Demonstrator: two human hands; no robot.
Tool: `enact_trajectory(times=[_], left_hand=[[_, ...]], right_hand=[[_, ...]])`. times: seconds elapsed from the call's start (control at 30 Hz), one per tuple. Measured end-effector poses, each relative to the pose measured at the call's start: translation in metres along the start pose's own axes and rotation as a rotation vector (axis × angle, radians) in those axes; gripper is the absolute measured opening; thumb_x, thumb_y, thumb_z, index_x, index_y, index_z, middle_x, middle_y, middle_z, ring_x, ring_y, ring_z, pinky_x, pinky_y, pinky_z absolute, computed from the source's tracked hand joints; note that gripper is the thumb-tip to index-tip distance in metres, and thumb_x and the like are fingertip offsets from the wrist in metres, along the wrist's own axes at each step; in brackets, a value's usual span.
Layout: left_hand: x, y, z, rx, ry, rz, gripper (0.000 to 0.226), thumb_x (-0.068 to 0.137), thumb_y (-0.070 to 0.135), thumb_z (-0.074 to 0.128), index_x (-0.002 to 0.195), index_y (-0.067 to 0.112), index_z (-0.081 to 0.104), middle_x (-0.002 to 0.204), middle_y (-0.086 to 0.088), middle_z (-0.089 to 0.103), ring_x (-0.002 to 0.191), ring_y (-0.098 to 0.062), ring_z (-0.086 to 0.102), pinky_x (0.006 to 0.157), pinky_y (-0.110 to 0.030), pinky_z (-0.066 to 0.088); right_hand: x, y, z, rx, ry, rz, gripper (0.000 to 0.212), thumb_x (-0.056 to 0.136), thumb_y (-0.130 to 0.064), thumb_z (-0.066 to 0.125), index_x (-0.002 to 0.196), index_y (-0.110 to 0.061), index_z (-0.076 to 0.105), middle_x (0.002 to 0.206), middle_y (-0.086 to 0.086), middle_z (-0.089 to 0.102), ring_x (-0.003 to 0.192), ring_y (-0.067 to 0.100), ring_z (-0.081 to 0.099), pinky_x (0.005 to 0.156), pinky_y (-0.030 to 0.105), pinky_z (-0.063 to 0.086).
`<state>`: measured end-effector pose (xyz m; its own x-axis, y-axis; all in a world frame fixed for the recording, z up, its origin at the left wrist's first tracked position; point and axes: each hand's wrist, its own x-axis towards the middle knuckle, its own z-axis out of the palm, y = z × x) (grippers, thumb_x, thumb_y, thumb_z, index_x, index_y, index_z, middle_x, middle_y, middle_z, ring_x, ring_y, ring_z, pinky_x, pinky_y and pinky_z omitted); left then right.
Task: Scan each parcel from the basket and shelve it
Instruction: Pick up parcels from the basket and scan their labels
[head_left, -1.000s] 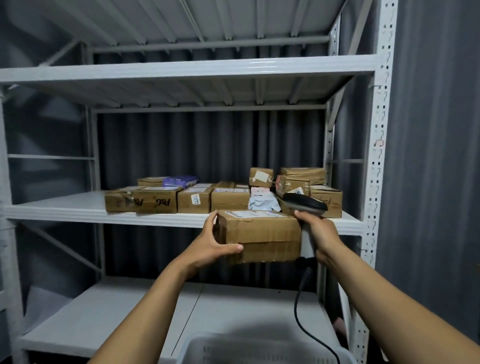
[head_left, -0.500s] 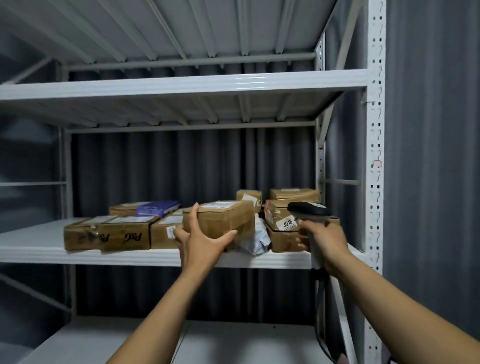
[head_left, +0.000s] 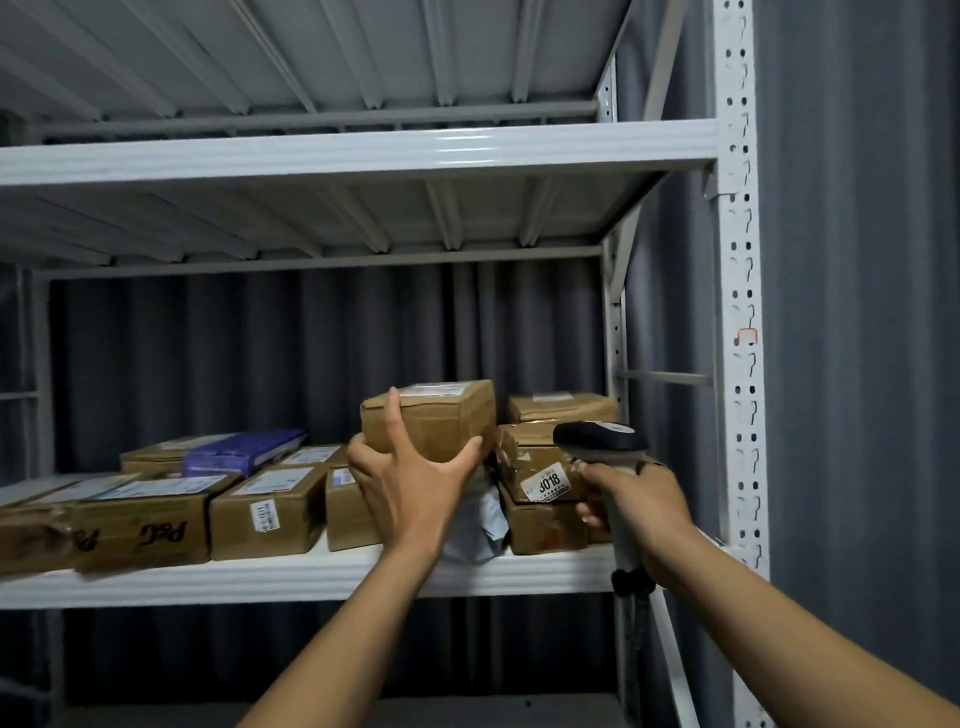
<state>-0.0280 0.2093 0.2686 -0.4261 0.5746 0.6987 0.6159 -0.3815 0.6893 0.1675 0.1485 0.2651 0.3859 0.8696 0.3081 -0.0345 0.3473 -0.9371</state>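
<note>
The left hand (head_left: 410, 488) grips the brown cardboard parcel with a white label (head_left: 441, 421) by its near face, held above the white metal shelf (head_left: 260, 579). At the parcel's 3 o'clock, the right hand (head_left: 639, 504) is wrapped around a black-headed handheld scanner (head_left: 600, 439).

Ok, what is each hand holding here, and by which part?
The left hand grips the brown parcel at its near left end; the right hand grips the scanner by its handle.

A parcel storeroom: white steel racking (head_left: 737, 291) with slotted uprights, a shelf (head_left: 291, 577) of labelled cardboard parcels (head_left: 270, 512), a handheld barcode scanner (head_left: 600, 439), and grey curtained walls (head_left: 857, 312).
</note>
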Motion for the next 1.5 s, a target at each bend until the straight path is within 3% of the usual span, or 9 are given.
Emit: enact_trajectory(times=[0.13,0.27,0.53,0.9,0.97,1.03,1.13,1.33,1.5], left_hand=[[0.014,-0.013,0.014,0.042,-0.089,-0.019,0.111,0.064,0.064,0.076,0.15,0.037,0.011,0.14,-0.025,0.018,0.126,-0.042,0.03,0.107,-0.047,0.031],[0.021,-0.022,0.027,0.126,-0.321,0.049,0.099,0.075,0.054,0.073,0.15,0.035,0.013,0.139,-0.02,0.017,0.123,-0.042,0.036,0.104,-0.046,0.037],[0.044,-0.044,0.028,0.141,-0.458,0.235,0.09,0.079,0.021,0.078,0.147,0.038,0.021,0.13,-0.011,0.044,0.12,-0.03,0.047,0.1,-0.042,0.044],[0.047,-0.059,0.025,0.116,-0.492,0.223,0.113,0.078,0.023,0.079,0.152,0.035,-0.005,0.139,-0.009,0.049,0.123,-0.026,0.051,0.101,-0.042,0.046],[0.048,-0.064,0.018,0.303,-0.496,0.23,0.111,0.081,0.032,0.076,0.153,0.029,-0.009,0.137,-0.01,0.053,0.123,-0.028,0.051,0.101,-0.042,0.044],[0.049,-0.067,0.011,0.588,-0.487,0.254,0.089,0.087,0.041,0.067,0.154,0.024,0.011,0.134,-0.009,0.056,0.127,-0.028,0.048,0.105,-0.042,0.036],[0.055,-0.079,0.005,0.657,-0.563,0.279,0.038,0.092,0.039,0.059,0.127,0.027,0.053,0.133,-0.003,0.057,0.127,-0.024,0.048,0.107,-0.042,0.029],[0.066,-0.098,-0.002,0.578,-0.58,0.338,0.033,0.093,0.026,0.059,0.126,0.026,0.058,0.136,0.001,0.055,0.127,-0.021,0.048,0.114,-0.043,0.024],[0.078,-0.115,-0.01,0.54,-0.548,0.32,0.038,0.092,0.02,0.06,0.129,0.026,0.056,0.129,-0.002,0.059,0.119,-0.021,0.053,0.1,-0.034,0.04]], right_hand=[[0.006,0.002,0.005,-0.016,-0.019,0.017,0.015,0.087,-0.011,0.069,0.095,0.002,0.068,0.084,0.02,0.072,0.057,0.019,0.061,0.048,0.024,0.051],[0.014,0.008,0.011,-0.039,-0.006,0.049,0.022,0.087,-0.016,0.071,0.099,0.002,0.067,0.088,0.019,0.074,0.061,0.02,0.065,0.055,0.029,0.053],[0.024,0.015,0.013,-0.106,0.024,0.056,0.023,0.086,-0.02,0.073,0.097,-0.002,0.066,0.081,0.013,0.075,0.059,0.018,0.067,0.056,0.029,0.056],[0.015,0.012,0.04,-0.142,0.004,0.053,0.018,0.083,-0.017,0.073,0.09,-0.005,0.062,0.082,0.015,0.073,0.062,0.023,0.067,0.066,0.039,0.058],[0.012,0.009,0.043,-0.136,0.002,0.041,0.015,0.083,-0.014,0.073,0.087,-0.005,0.062,0.079,0.015,0.072,0.06,0.024,0.066,0.062,0.036,0.056],[0.009,0.009,0.046,-0.138,0.007,0.029,0.013,0.082,-0.013,0.073,0.085,-0.007,0.061,0.077,0.014,0.07,0.059,0.025,0.065,0.061,0.035,0.056],[0.006,0.009,0.05,-0.166,0.012,0.014,0.015,0.081,-0.014,0.075,0.086,-0.007,0.063,0.074,0.012,0.071,0.059,0.025,0.067,0.065,0.039,0.059],[0.004,0.011,0.058,-0.19,0.007,0.017,0.019,0.078,-0.013,0.076,0.089,-0.001,0.066,0.069,0.012,0.07,0.058,0.026,0.066,0.064,0.041,0.059],[0.003,0.013,0.064,-0.218,-0.004,-0.019,0.012,0.082,-0.01,0.073,0.083,-0.004,0.063,0.07,0.013,0.068,0.06,0.028,0.065,0.062,0.04,0.058]])
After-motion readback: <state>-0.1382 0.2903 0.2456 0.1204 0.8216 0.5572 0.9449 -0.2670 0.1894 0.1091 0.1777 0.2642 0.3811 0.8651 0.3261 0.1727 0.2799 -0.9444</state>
